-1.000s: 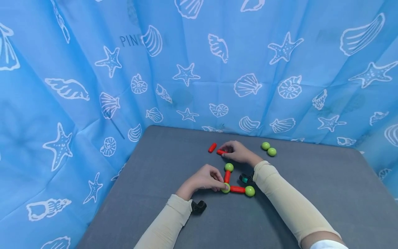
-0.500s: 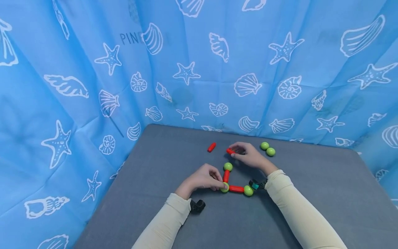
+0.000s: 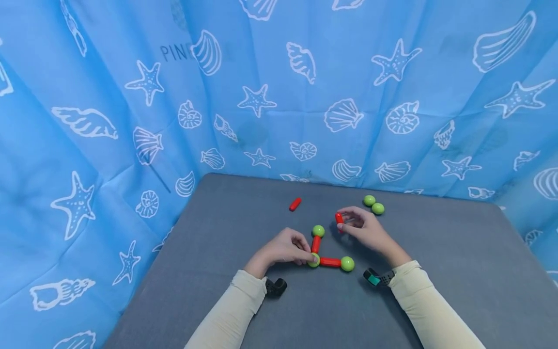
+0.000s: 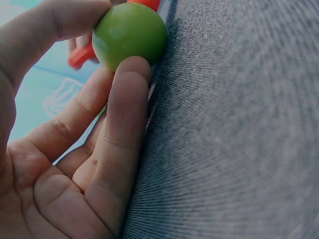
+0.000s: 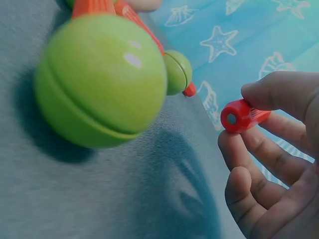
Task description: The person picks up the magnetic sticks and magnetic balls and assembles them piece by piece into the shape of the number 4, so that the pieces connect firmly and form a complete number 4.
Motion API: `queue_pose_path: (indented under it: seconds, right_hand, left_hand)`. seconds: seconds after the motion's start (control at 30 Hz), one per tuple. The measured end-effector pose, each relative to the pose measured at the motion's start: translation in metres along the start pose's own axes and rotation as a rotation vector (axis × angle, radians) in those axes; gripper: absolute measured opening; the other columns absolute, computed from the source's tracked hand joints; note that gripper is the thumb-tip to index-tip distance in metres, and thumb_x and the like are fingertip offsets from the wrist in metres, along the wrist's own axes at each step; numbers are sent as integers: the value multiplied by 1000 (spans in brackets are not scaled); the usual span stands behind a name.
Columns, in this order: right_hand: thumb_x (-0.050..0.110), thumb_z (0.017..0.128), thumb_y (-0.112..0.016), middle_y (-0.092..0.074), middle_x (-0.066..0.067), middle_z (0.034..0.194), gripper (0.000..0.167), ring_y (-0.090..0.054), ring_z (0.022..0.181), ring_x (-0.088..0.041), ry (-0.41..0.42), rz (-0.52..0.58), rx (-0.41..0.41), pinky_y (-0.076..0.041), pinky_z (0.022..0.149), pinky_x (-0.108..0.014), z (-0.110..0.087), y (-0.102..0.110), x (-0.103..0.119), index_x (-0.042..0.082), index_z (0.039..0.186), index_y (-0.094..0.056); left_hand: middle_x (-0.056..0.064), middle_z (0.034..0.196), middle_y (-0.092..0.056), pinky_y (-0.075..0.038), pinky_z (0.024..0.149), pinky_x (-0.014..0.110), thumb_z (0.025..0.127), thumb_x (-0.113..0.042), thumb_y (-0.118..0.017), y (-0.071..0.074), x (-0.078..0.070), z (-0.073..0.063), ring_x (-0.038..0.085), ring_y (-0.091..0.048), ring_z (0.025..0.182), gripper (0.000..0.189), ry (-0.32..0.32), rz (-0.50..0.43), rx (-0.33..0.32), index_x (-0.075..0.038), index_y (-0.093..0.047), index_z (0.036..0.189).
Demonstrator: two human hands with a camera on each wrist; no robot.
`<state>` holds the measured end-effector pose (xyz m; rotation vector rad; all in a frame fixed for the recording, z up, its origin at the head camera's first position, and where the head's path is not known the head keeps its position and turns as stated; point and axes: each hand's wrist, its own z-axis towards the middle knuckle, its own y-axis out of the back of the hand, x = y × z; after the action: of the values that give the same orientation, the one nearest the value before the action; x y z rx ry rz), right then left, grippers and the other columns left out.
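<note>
In the head view, my left hand [image 3: 285, 248] pinches the green corner ball [image 3: 313, 261] of an L-shaped build; its fingertips sit round this ball [image 4: 130, 37] in the left wrist view. Two red rods [image 3: 330, 262] run from that corner, one to a far green ball [image 3: 318, 230], the other to a right-hand green ball [image 3: 347, 263]. My right hand [image 3: 367, 230] holds a separate red rod [image 3: 339, 219] above the table, right of the far ball. Thumb and fingertips grip this rod [image 5: 240, 117], whose near end shows a grey round disc.
One loose red rod [image 3: 295, 204] lies toward the back of the grey table [image 3: 226, 232]. Two loose green balls [image 3: 378, 208] rest together behind my right hand. A blue shell-patterned curtain [image 3: 279, 126] hangs along the table's back and left.
My right hand has lifted the red rod and carried it right and nearer to me, turning it from sideways to more upright. My left hand stays on the corner ball.
</note>
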<state>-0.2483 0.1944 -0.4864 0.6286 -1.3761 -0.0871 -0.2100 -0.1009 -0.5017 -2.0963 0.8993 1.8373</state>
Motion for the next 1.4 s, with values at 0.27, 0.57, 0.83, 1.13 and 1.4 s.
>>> queue_pose_path:
  seconds: [0.27,0.57,0.83,1.13,1.4]
  right_hand:
    - [12,101,-74,-69,-27,121,44,-73,89,-6,-43,76,-96,-62,69,-33,-29,2,-4,-2,140,-60]
    - [14,100,-75,-70,-19,117,43,-74,87,-13,-67,119,-129,-63,69,-33,-46,-1,-6,1,139,-61]
    - [8,100,-74,-71,-26,116,41,-73,84,-9,-69,168,-106,-63,67,-33,-56,-16,-12,-4,136,-61]
    - [12,99,-76,-72,-21,112,40,-72,83,-7,-104,174,-96,-62,67,-32,-56,-17,-18,-3,133,-62]
    - [14,99,-77,-72,-22,112,38,-71,86,-7,-90,149,-85,-62,70,-29,-57,-15,-18,-2,131,-64]
  left_hand:
    - [3,79,-76,-62,68,31,86,-23,-90,-2,-2,1,15,-70,66,17,-2,0,-2,-10,-79,90]
    - [3,77,-75,-62,68,32,87,-20,-88,-2,1,3,15,-70,66,15,-8,0,-22,-9,-78,88]
    - [4,79,-76,-64,71,33,87,-23,-89,-2,5,-2,17,-74,69,19,17,-3,-9,-8,-78,89]
    - [5,80,-77,-63,71,33,86,-26,-90,-3,5,-2,16,-73,70,19,45,4,-24,-11,-78,87]
    - [4,80,-76,-64,71,32,87,-25,-88,-3,1,0,16,-73,70,19,76,-6,-18,-9,-77,89]
